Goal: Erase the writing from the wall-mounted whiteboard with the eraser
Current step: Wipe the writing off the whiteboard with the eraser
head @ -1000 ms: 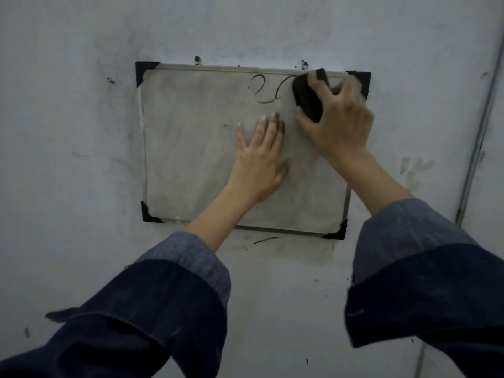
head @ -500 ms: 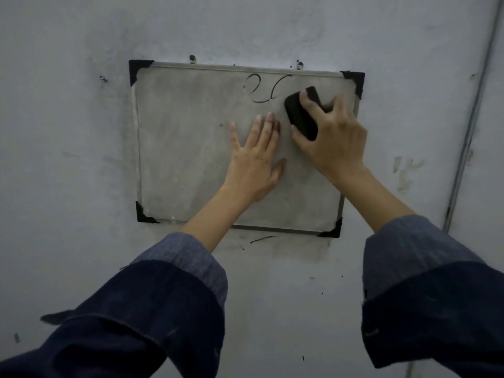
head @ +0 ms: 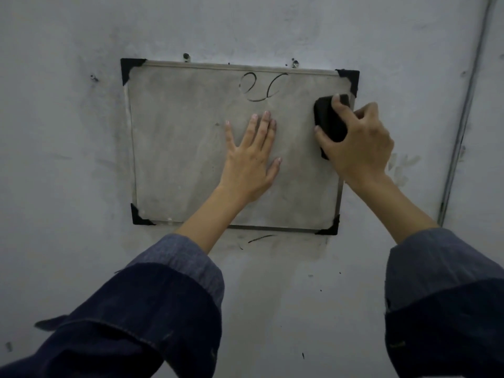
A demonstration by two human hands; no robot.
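1. My right hand [head: 360, 143] grips the black rectangular foam eraser [head: 328, 121] against the smudged grey metal-framed whiteboard [head: 177, 159], near its upper right corner.
2. My left hand [head: 249, 162] lies flat mid-board, fingers straight.
3. Black curly marker writing [head: 261, 87] sits near the top edge, left of the eraser.

dark navy denim sleeves [head: 141, 323], cuffs [head: 180, 257] rolled back showing lighter blue lining, bare forearms [head: 207, 216]
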